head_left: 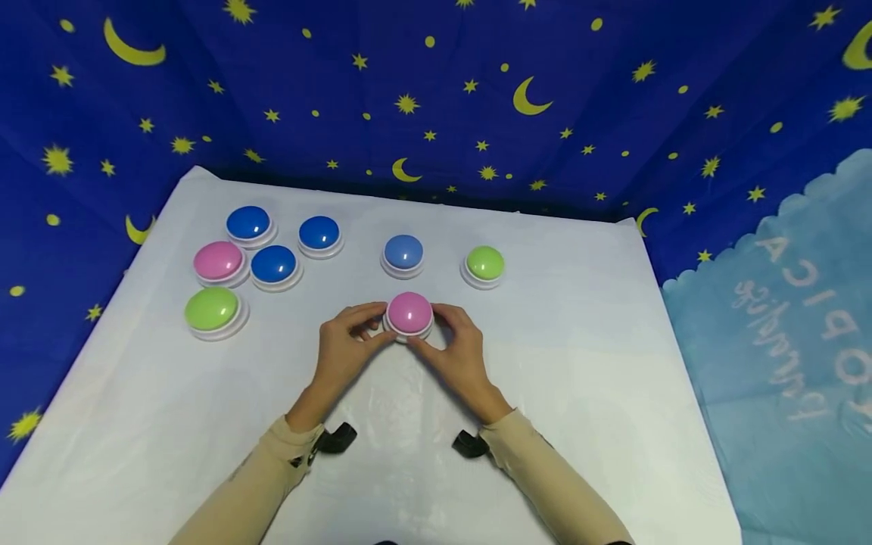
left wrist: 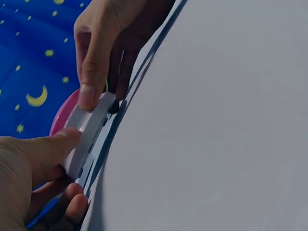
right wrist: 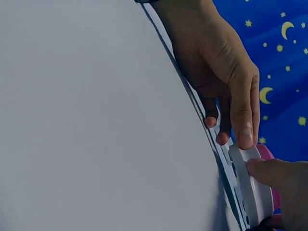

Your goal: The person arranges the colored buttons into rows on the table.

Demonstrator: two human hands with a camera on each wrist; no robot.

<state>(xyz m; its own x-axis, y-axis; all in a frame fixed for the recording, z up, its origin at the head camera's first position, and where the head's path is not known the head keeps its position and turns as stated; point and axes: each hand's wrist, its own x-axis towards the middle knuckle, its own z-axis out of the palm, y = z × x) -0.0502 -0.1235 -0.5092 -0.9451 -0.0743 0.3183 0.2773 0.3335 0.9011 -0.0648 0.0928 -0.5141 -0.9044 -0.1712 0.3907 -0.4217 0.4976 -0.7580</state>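
A pink push button [head_left: 409, 312] with a round white base is held between both hands near the table's middle. From the left side, my left hand [head_left: 341, 348] grips its base, thumb at the front edge. My right hand [head_left: 460, 352] grips the opposite side, its thumb also on the front of the white rim. In the left wrist view the button's white base [left wrist: 89, 137] is seen edge-on, a thumb pressed on it from each side. The right wrist view shows the same white base [right wrist: 252, 187] close over the table, pinched by both hands.
Behind the hands stand a light blue button [head_left: 403, 252] and a green button [head_left: 485, 263]. At the left are dark blue buttons [head_left: 319, 233], another pink button [head_left: 218, 261] and another green one [head_left: 212, 309]. The white-covered table [head_left: 579, 424] ends at a starry blue curtain [head_left: 436, 98].
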